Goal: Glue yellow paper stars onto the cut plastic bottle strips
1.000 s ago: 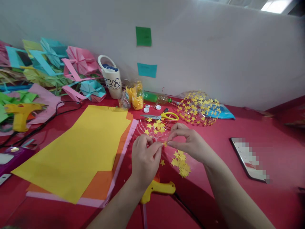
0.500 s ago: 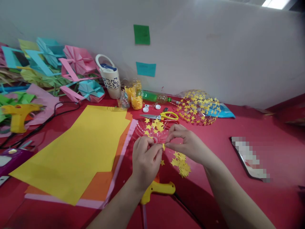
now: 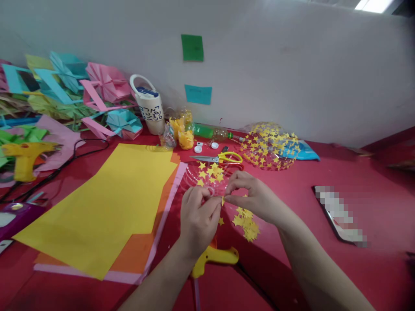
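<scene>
My left hand (image 3: 200,216) and my right hand (image 3: 254,194) meet at their fingertips, both closed in a pinch on one small yellow paper star (image 3: 223,200). Just beyond them lies a clear plastic piece (image 3: 192,173) with several yellow stars on it, partly hidden by my hands. A pile of yellow stars (image 3: 247,224) rests on the table below my right hand, and a single star (image 3: 221,221) lies beside my left. Under my left wrist is a yellow glue gun (image 3: 222,255), its front end partly covered.
Yellow-handled scissors (image 3: 223,158) lie behind my hands, near a clear dome covered in stars (image 3: 269,147). To the left are stacked yellow paper sheets (image 3: 126,194), a second glue gun (image 3: 27,160) and folded paper flowers (image 3: 106,82). A tumbler (image 3: 151,108) stands by the wall; a phone (image 3: 339,216) lies right.
My hands stay almost still, pinching the same star. The stars on the clear plastic piece appear slightly shifted.
</scene>
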Demonstrator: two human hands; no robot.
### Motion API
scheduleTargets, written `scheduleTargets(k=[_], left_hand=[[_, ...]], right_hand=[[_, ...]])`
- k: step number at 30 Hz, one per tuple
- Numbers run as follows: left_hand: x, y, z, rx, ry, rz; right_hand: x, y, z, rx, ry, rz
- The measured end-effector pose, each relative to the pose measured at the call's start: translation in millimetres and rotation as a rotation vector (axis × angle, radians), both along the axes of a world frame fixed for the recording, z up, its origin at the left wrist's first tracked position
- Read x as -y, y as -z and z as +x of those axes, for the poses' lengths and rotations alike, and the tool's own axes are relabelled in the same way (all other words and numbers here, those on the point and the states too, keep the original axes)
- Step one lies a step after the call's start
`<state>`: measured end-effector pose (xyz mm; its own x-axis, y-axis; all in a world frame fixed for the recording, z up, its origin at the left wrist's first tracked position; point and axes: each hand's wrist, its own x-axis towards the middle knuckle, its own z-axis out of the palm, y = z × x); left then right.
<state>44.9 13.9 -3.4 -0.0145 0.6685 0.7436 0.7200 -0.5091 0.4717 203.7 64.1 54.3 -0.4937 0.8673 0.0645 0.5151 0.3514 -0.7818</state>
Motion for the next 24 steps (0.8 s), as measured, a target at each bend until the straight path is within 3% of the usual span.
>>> scheduleTargets(k=[24], left_hand=[[-1.2, 4.3, 1.7, 0.013, 0.011, -0.013]], right_hand=[[6.0, -2.5, -3.2, 0.011, -0.016, 0.064]])
